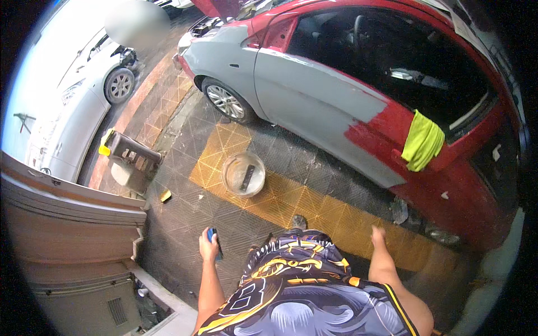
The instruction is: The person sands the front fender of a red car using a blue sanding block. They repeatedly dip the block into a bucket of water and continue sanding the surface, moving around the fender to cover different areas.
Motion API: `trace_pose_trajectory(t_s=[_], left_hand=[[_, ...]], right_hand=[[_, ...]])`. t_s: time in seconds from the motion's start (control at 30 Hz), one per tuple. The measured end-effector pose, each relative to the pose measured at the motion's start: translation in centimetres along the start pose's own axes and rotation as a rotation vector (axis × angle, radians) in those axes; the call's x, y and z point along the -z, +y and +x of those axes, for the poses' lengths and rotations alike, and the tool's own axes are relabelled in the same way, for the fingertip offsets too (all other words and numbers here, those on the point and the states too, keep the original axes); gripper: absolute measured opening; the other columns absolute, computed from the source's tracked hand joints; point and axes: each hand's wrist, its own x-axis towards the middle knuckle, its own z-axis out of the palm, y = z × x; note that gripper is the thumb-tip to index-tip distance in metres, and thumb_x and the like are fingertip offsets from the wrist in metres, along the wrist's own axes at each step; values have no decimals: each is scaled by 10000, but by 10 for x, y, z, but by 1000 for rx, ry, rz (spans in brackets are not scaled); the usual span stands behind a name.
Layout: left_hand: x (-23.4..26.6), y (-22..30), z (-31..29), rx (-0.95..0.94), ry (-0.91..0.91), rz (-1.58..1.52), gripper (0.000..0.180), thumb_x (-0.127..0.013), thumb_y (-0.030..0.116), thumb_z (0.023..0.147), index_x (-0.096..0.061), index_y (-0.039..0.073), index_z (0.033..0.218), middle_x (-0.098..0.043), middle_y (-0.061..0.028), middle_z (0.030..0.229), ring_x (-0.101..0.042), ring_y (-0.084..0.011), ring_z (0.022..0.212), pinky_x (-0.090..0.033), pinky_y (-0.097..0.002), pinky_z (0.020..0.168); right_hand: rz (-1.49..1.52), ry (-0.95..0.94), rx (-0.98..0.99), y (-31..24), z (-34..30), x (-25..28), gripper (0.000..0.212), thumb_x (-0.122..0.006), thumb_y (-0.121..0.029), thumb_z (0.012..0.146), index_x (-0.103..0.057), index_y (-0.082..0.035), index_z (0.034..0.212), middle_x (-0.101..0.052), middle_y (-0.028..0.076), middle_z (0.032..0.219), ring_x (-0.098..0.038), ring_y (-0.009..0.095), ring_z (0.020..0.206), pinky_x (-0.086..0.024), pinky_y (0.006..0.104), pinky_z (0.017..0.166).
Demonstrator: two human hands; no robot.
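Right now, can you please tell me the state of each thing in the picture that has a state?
Left hand: closed around a small blue and black tool.
Right hand: holds nothing, hanging by the side.
Red car: parked, door and fender coated grey.
Yellow-green cloth: draped over the door's window sill.
Clear bucket: upright on the floor, a dark tool inside.
White car: parked, front damaged.

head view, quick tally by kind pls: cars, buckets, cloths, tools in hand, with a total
cars: 2, the red and grey car and the white car
buckets: 1, the clear bucket on the floor mats
cloths: 1, the yellow-green cloth hung on the red car's door
tools in hand: 1, the blue and black tool in the left hand
total: 5
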Motion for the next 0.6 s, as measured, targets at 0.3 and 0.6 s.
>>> trace_pose_trajectory(t_s=[0.3, 0.6], left_hand=[[110, -105, -78, -50, 89, -70, 509, -674, 221, 921, -546, 32, 1376, -619, -223, 1275, -589, -396, 1177, -458, -447, 1033], [86, -315, -264, 729, -205, 161, 591, -737, 370, 839, -613, -33, 1253, -660, -287, 1191, -632, -450, 1124, -491, -499, 986]], right_hand=[[-110, -957, 906, -297, -376, -155, 400, -801, -366, 861, -731, -29, 1066, -751, 104, 1028, -694, 180, 929, -542, 335, 862], [49, -1227, 472, -240, -443, -58, 489, -817, -356, 864, -672, -27, 1196, -703, 66, 1126, -652, 150, 1023, -531, 298, 891]])
